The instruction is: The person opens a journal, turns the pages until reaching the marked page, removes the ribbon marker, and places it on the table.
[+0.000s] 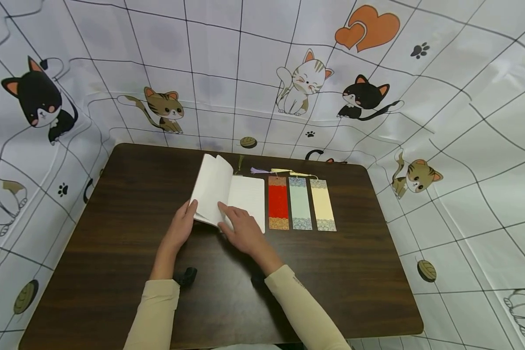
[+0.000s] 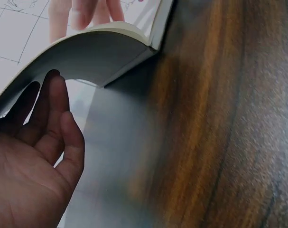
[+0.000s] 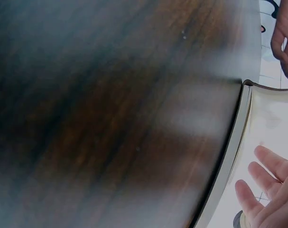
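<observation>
An open notebook (image 1: 247, 197) with blank white pages lies on the table, its left side raised and leaning up. My left hand (image 1: 181, 228) holds that raised side at its lower left edge. In the left wrist view, the fingers of the left hand (image 2: 34, 156) lie against the dark underside of the bent cover (image 2: 87, 54). My right hand (image 1: 243, 231) reaches over the lower middle of the notebook, fingertips at the pages. The right wrist view shows the right hand (image 3: 272, 190) with spread, relaxed fingers over the white page.
Right of the notebook lie a red bookmark (image 1: 278, 199), a pale green bookmark (image 1: 300, 201) and a cream bookmark (image 1: 323, 201), tassels toward the back. A green tassel (image 1: 240, 161) shows past the notebook's top edge. The dark wooden table (image 1: 354, 282) meets cat-patterned sheeting (image 1: 214, 97).
</observation>
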`<state>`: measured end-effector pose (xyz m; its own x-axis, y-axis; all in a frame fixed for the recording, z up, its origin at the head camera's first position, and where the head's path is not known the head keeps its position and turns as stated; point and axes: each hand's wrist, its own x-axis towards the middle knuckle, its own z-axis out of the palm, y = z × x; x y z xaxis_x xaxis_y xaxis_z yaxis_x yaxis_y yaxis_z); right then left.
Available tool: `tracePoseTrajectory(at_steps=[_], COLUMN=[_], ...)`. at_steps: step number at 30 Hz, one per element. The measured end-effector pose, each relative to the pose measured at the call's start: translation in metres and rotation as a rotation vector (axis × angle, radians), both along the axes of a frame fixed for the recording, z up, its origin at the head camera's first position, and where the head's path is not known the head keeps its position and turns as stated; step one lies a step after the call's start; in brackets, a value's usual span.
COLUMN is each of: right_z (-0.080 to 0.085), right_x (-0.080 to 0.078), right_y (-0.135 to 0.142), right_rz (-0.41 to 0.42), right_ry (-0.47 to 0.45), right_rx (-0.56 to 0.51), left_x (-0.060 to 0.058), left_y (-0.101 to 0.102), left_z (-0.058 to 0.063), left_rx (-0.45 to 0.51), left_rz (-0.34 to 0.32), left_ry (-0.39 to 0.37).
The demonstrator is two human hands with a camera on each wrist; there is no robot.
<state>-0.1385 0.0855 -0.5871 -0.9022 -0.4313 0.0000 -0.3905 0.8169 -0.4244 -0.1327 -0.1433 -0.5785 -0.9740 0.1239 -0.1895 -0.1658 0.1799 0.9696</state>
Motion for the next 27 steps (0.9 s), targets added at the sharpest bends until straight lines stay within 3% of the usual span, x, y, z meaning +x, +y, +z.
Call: tracePoseTrajectory(at_steps=[8,13,18,21,27], right_z=[0.002,0.004,0.002,0.001,0.002], right_x=[0.003,0.002,-0.002,-0.005,-0.010], right_y=[-0.002,-0.003,0.000,0.005,0.019], right_rz=[0.044,0.035,-0.006,-0.017,0.028], right_ry=[0.028,0.028,0.022,0.028,0.003], right_rx=[0.047,0.007,-0.036,0.001,0.176], left_x=[-0.003,-0.001,0.001,0.002,0.001], left_y=[0.005,0.006,0.003,0.000,-0.003], left_z=[0.001,0.002,0.002,0.001,0.001], left_rx=[-0.002,-0.086,-0.105,-0.089,-0.080], left_rz=[-0.006,-0.014,0.001,-0.001,-0.012], left_ry=[0.008,0.071,0.064,0.049,0.026])
